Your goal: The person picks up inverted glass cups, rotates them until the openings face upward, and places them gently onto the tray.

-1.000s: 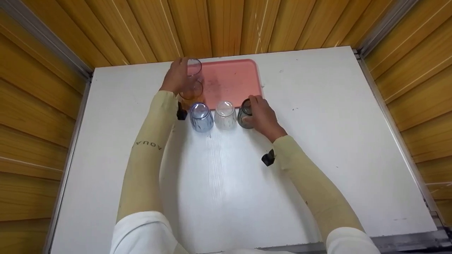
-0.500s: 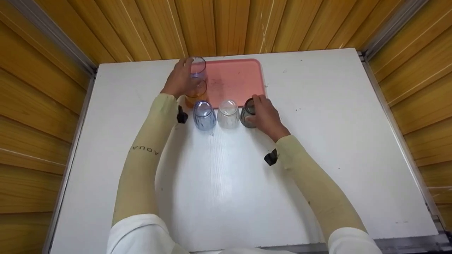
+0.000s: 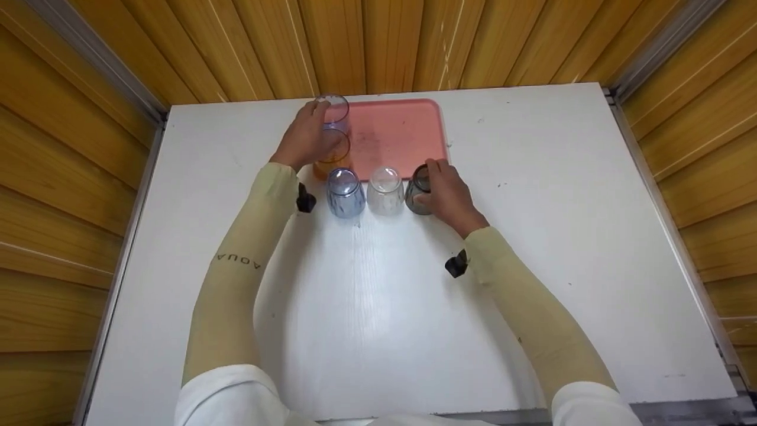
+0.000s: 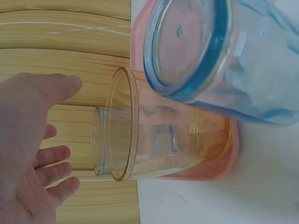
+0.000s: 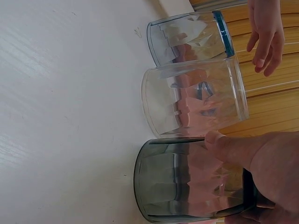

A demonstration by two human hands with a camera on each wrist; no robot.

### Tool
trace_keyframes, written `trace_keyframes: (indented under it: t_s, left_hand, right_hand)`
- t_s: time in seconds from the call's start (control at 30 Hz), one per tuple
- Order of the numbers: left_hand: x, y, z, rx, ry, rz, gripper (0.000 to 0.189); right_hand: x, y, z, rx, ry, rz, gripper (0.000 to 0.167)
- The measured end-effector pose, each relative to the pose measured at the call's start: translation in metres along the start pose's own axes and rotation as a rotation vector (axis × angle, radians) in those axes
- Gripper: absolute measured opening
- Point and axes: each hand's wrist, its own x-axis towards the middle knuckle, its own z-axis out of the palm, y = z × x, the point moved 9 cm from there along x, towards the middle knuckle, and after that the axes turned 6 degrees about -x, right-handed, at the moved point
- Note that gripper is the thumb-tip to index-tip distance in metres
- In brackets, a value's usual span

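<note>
My left hand (image 3: 304, 139) hovers at the left end of the pink tray, beside an amber glass (image 3: 333, 168) and a purple-tinted glass (image 3: 340, 118) behind it. In the left wrist view its fingers are relaxed and apart from the amber glass (image 4: 163, 140), which stands upright. My right hand (image 3: 450, 198) grips a dark grey glass (image 3: 415, 198) that sits upside down on the table. The right wrist view shows the thumb pressed on its side; other fingers are partly hidden. Left of it stand an upside-down clear glass (image 3: 385, 198) and an upside-down blue glass (image 3: 346, 201), in a row.
The pink tray (image 3: 408, 139) lies at the back of the white table (image 3: 378, 307), just behind the row of glasses. Wood-patterned panels (image 3: 390, 47) rise behind the table and along both sides.
The head view has shifted slightly, carrying everything a little to the right in the picture. Both hands keep nearly the same places by the glasses.
</note>
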Motion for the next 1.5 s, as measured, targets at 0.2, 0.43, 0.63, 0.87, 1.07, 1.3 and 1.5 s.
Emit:
trace_keyframes:
  t_s: [0.2,0.43,0.63,0.87,1.07,1.3,1.5]
  left_hand:
    - [-0.006,0.004,-0.001,0.042,0.023,0.048,0.077]
    - [-0.014,0.009,-0.002,0.024,0.015,0.054,0.074]
    - [-0.020,0.014,0.000,0.011,0.010,0.078,0.075]
    - [-0.028,0.017,0.002,0.032,-0.006,0.079,0.074]
    - [-0.032,0.018,0.003,0.076,0.000,0.100,0.072]
    - [-0.035,0.020,0.006,0.053,-0.005,0.127,0.067]
    - [-0.041,0.021,0.011,0.026,-0.032,0.131,0.071]
  right_hand:
    - [0.000,0.002,0.000,0.009,0.001,0.003,0.075]
    - [0.001,0.001,0.000,0.017,0.000,0.005,0.076]
    - [0.002,0.001,0.000,0.022,0.005,0.000,0.076]
    - [0.000,0.000,-0.001,0.032,0.012,-0.004,0.076]
    - [0.000,-0.001,0.000,0.017,0.013,-0.003,0.077]
    - [0.001,-0.001,0.000,0.015,0.007,0.001,0.077]
    - [0.001,0.000,0.001,0.025,-0.004,0.016,0.079]
